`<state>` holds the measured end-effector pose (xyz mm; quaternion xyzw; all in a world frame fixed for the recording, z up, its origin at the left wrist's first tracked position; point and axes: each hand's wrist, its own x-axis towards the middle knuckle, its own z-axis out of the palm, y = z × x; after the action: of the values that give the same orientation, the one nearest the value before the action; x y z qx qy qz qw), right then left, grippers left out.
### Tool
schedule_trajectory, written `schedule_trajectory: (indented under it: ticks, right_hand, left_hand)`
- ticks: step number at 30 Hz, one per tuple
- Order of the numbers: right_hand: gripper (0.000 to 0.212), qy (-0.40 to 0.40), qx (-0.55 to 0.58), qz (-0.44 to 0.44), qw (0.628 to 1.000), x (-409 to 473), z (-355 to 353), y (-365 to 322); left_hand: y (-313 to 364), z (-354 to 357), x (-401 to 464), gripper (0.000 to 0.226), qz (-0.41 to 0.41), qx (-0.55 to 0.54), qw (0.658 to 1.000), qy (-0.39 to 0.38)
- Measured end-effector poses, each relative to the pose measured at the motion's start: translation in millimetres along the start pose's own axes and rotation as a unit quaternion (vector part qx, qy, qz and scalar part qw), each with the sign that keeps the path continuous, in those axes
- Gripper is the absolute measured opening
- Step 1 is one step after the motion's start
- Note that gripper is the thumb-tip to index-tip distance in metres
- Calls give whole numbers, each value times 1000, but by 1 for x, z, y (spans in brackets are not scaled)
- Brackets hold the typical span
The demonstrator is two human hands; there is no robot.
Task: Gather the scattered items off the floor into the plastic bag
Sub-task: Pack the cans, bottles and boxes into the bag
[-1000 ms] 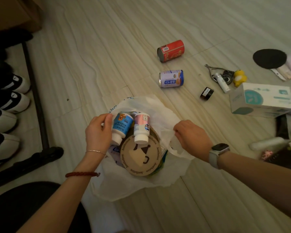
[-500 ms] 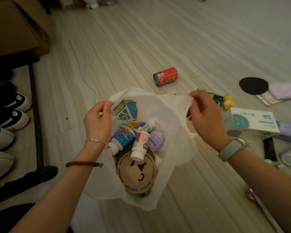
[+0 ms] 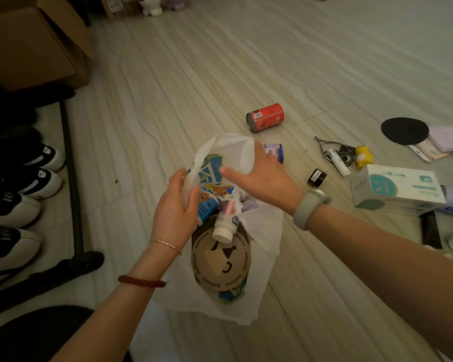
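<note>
Hands first: the left hand [image 3: 177, 212] has its fingers curled round the near-left edge of the plastic bag [image 3: 262, 259], pinching the thin white film. The right hand [image 3: 262, 176] is spread wide with straight fingers, pressing against the far flap of the bag and holding nothing.

The bag sits on the floor [image 3: 194, 74] right in front of the person, mouth up. Inside it lie a round brown lid [image 3: 220, 259], a small white bottle [image 3: 224, 226] and a blue bottle [image 3: 207, 205].

The bag looks soft, thin and floppy, so I think it will sag shut unless an edge is held up. The best place to hold it is the rim or a handle loop, not the middle.

Many things are not in the bag yet. A red can [image 3: 266, 117] lies on its side beyond the bag, and I think it may roll, so grab it round the middle. A blue and white can [image 3: 273, 151] peeks out just behind the right hand. Farther right are a little black jar [image 3: 317, 176], a white tube [image 3: 338, 162], a yellow toy [image 3: 363, 155] and a white box [image 3: 395, 189]. The box looks stiff and light.
</note>
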<state>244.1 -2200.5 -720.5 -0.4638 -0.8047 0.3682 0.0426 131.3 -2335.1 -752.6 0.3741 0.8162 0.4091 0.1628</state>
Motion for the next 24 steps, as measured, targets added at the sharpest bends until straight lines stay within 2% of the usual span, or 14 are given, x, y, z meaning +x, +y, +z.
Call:
schedule_trajectory:
  ticks: [2, 4, 5, 9, 12, 16, 20, 22, 24]
  right_hand:
    - [94, 3, -84, 33, 996, 0, 20, 7]
    - [80, 30, -153, 25, 987, -7, 29, 21]
    - [73, 29, -145, 7, 989, -12, 31, 28]
    - [61, 2, 25, -60, 998, -31, 14, 43]
    - [43, 78, 92, -110, 987, -40, -15, 34]
    - [35, 183, 140, -199, 952, -35, -46, 23]
    - [35, 244, 97, -223, 939, -20, -56, 33]
    - [40, 225, 41, -214, 950, -10, -51, 44]
    - [45, 186, -64, -187, 963, 6, -40, 59]
  left_hand:
    - [-7, -3, -5, 48, -68, 30, 997, -7]
    - [-15, -7, -11, 39, -106, 108, 986, -73]
    - [-18, -9, -13, 32, -112, 108, 984, -85]
    - [-6, -22, -9, 29, -88, -36, 995, -19]
    - [16, -29, -3, 25, -85, -131, 987, 21]
    - [37, -39, 16, 43, -92, -207, 974, 21]
    - [35, -50, 46, 47, -112, -195, 970, 92]
    - [23, -47, 59, 46, -133, -161, 970, 121]
    - [4, -37, 72, 50, -156, -116, 973, 121]
